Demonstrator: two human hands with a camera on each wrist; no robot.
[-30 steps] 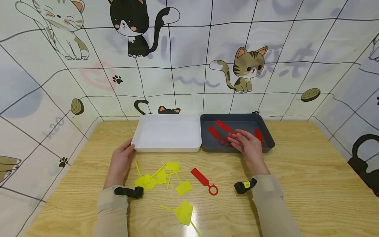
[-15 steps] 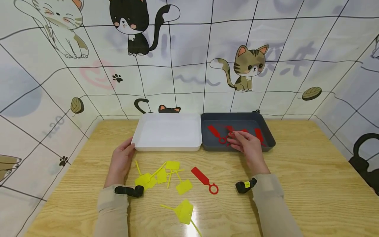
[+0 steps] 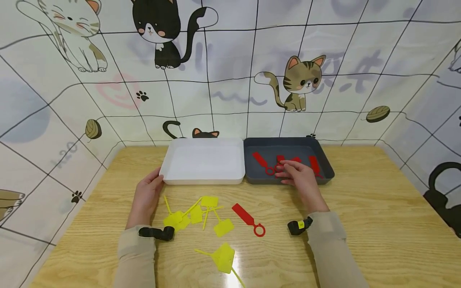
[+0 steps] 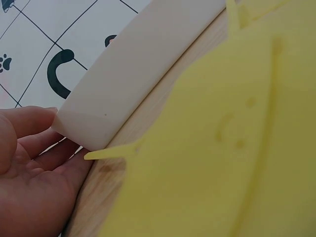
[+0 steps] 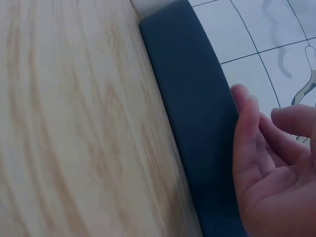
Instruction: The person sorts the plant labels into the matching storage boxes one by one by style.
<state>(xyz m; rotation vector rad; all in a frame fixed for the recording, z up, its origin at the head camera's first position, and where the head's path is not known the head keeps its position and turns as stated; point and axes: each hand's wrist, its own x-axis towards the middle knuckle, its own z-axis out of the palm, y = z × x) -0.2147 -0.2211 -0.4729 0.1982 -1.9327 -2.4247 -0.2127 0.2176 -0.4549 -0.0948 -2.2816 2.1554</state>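
My left hand (image 3: pixel 147 196) holds the front left corner of the white tray (image 3: pixel 203 181); in the left wrist view the fingers (image 4: pixel 32 121) meet that corner. My right hand (image 3: pixel 301 180) hovers over the front of the dark grey tray (image 3: pixel 288 142), fingers relaxed, with no tag seen between them. In the right wrist view the thumb (image 5: pixel 291 118) stands apart from the fingers. Several red plastic tags with ring ends, such as this red tag (image 3: pixel 260 160), lie in the grey tray, some partly hidden by the hand. Another red ringed tag (image 3: pixel 243 214) lies on the table.
Several flat yellow tags with thin stems (image 3: pixel 224 228) lie scattered on the wooden table (image 3: pixel 378 224) before the white tray. One yellow tag (image 3: pixel 224 258) is nearer the front. The trays stand side by side against a cat-printed wall sheet (image 3: pixel 230 96).
The red tag at the right fingertips has dropped into the grey tray, and the fingers have loosened. A red tag in that tray shifted position. The left hand has stayed in place.
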